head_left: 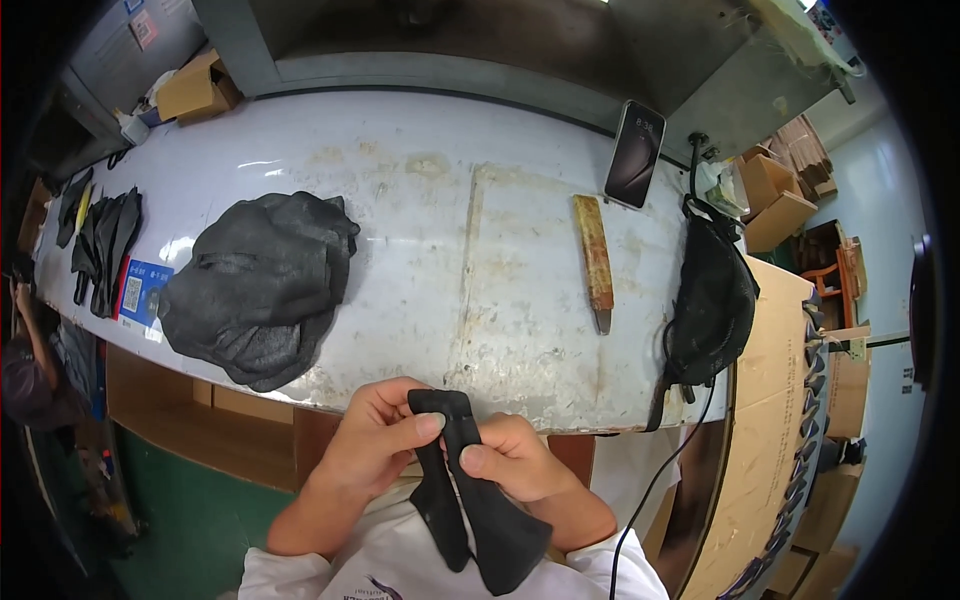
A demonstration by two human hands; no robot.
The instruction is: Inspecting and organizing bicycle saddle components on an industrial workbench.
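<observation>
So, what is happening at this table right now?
A person holds a black fabric piece in both hands at the near edge of a worn white table. The left hand and right hand pinch its top between thumbs and fingers, and its lower part hangs down. On the table lie a pile of black fabric, a wooden-handled tool, a phone and a black bag.

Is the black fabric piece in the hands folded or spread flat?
Folded: the black fabric piece is pinched at its top by left hand and right hand, two flaps hanging below.
</observation>
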